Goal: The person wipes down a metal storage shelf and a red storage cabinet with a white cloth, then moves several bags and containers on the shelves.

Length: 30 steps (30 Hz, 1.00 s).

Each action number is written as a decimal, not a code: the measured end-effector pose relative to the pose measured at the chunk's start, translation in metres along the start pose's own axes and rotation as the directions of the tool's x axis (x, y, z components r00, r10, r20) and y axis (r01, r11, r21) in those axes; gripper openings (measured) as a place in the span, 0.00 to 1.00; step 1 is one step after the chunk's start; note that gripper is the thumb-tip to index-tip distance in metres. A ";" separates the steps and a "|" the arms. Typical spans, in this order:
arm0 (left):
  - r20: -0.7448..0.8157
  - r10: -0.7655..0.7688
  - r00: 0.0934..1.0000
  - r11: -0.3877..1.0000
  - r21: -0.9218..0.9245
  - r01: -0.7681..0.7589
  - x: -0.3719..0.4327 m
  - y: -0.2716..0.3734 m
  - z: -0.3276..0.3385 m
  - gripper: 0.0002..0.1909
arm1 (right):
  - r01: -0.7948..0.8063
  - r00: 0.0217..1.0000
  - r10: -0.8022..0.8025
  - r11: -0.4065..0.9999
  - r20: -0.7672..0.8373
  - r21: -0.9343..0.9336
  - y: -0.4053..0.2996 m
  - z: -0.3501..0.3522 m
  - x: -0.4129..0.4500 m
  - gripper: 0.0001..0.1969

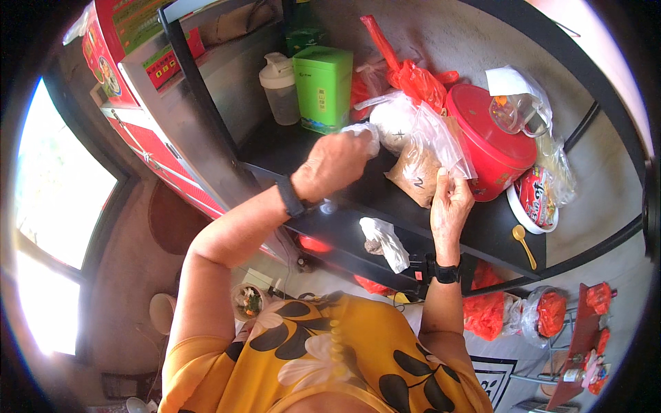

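Note:
My left hand (338, 162) is closed around a crumpled white cloth or tissue (367, 135), held above the black shelf (356, 193) in front of the green tin (324, 90). With thumb and fingers, my right hand (450, 201) pinches the loose edge of a clear plastic bag (452, 142). Beneath that edge sits a clear bag of brown powder or grain (417, 175), marked in black. Behind it leans a bag of white powder (395, 121), also marked. A round red tin (490, 139) stands just right of these bags.
A shaker bottle (280, 90) stands left of the green tin. Red plastic bags (415, 82) are piled behind. A clear cup (514, 114) rests on the red tin. Rightward are a white bowl (539, 222) holding a packet and a yellow spoon (525, 247). A white plastic bag (387, 245) lies near the front.

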State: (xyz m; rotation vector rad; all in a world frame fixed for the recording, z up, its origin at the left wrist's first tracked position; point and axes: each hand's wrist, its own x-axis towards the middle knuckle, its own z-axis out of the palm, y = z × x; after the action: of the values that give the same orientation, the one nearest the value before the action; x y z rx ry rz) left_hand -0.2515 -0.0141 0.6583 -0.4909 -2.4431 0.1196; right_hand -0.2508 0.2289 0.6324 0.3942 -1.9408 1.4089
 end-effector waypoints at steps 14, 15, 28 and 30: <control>0.085 -0.534 0.841 0.551 -0.720 0.422 -0.057 -0.013 -0.045 0.16 | 0.078 0.997 -0.078 0.996 -0.012 -0.048 0.005 0.014 -0.005 0.08; 0.084 -0.524 0.848 0.549 -0.728 0.411 -0.059 -0.011 -0.046 0.16 | 0.049 0.999 -0.050 0.997 -0.010 -0.056 0.007 0.016 -0.005 0.08; 0.051 -0.627 0.778 0.394 -0.840 0.373 -0.050 0.015 -0.053 0.13 | 0.066 0.976 -0.063 0.998 -0.211 0.008 -0.022 0.068 0.014 0.09; -0.018 -0.632 0.775 0.417 -0.851 0.320 -0.041 0.018 -0.048 0.12 | 0.078 0.970 -0.084 0.996 -0.227 -0.034 -0.030 0.078 0.010 0.09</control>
State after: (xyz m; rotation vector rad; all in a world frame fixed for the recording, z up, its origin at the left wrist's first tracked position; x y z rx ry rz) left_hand -0.1872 -0.0147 0.6692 -0.0999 -2.0369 -1.3211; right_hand -0.2674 0.1481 0.6479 0.2826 -1.7347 1.3151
